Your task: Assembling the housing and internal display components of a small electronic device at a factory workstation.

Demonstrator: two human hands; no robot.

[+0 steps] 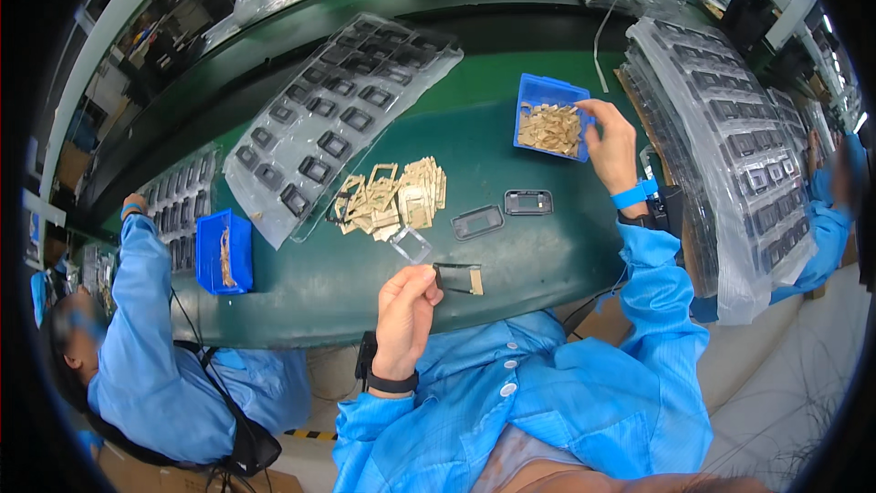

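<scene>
My left hand (pixel 406 315) is closed in a pinch on one end of a small dark-rimmed frame (pixel 447 267). Its middle looks see-through, and a tan strip shows at its far end. My right hand (pixel 613 148) reaches over the right wall of a blue bin (pixel 549 84). Index finger and thumb are apart there, next to the small tan pieces (pixel 550 131) in the bin. Between my hands lie a grey rectangular housing (pixel 478 222) and a darker housing (pixel 528 203). A clear frame (pixel 411 244) rests by the pile of tan frame-shaped pieces (pixel 415 196).
A plastic tray (pixel 342 100) of black housings lies behind the pile. Stacked trays (pixel 730 128) rise at the right. Another blue bin (pixel 224 251) stands left, near a co-worker's sleeve (pixel 141 283). The green table's front edge (pixel 301 338) curves before me.
</scene>
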